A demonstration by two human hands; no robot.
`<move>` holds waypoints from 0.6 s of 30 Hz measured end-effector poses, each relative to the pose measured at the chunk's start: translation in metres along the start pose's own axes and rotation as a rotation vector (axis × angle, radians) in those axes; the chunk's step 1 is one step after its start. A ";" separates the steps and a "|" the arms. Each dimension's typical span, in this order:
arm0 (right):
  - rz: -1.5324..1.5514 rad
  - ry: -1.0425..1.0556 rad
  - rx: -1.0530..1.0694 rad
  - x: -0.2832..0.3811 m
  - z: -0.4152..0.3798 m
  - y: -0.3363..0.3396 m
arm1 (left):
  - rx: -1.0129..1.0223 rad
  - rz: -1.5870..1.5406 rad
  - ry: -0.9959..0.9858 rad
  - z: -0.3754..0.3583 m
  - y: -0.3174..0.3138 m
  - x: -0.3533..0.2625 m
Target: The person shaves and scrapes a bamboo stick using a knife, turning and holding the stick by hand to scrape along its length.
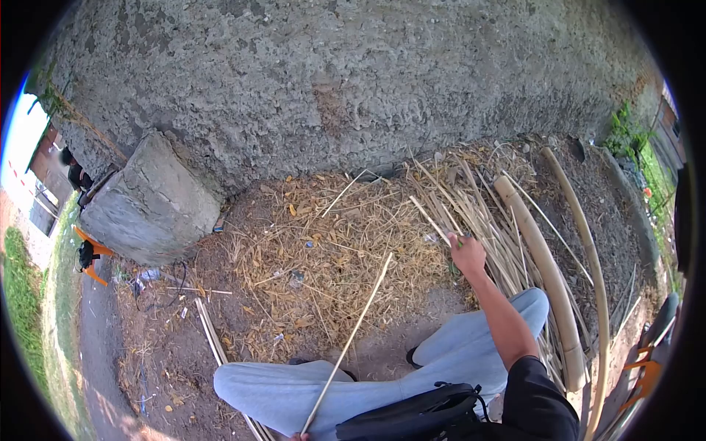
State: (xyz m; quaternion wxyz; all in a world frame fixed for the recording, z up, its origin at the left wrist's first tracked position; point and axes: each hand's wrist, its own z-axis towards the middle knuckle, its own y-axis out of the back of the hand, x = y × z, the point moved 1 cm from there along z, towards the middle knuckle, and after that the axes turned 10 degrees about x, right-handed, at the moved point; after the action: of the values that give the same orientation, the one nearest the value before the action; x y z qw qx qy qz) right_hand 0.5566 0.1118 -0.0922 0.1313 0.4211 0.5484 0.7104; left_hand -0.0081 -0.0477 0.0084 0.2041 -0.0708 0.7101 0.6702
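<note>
A long, pale bamboo strip (347, 344) slants up from the bottom edge across my left thigh. Its lower end is in my left hand (300, 436), of which only the fingertips show, closed around it. Farther out, above my right knee, my right hand (468, 256) is closed at the edge of a heap of split bamboo strips (482, 220). A thinner bamboo strip (429, 218) runs from its fingers toward the wall. Something small and green (461, 238) shows at the same fingers; I cannot tell what it is.
Thick bamboo poles (540, 272) lie right of the heap. Dry shavings (331, 228) cover the ground before a rough wall (353, 81). A concrete block (158, 198) stands left. More strips (209, 331) lie by my left knee; a black bag (412, 417) rests on my lap.
</note>
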 end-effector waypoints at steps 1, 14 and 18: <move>-0.004 0.006 0.001 0.009 -0.003 0.006 | -0.001 -0.004 0.005 0.000 -0.007 -0.002; 0.235 0.532 0.102 0.093 -0.075 -0.010 | -0.106 0.116 -0.061 0.009 -0.026 0.010; 0.221 0.566 0.099 0.099 -0.075 -0.006 | -0.122 0.093 -0.082 0.004 -0.027 0.014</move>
State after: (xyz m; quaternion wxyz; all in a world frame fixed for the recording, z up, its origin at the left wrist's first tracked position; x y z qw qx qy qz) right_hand 0.4391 0.1282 -0.0560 -0.1254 0.2696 0.5478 0.7820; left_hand -0.0100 -0.0438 -0.0223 0.1970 -0.0228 0.6613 0.7234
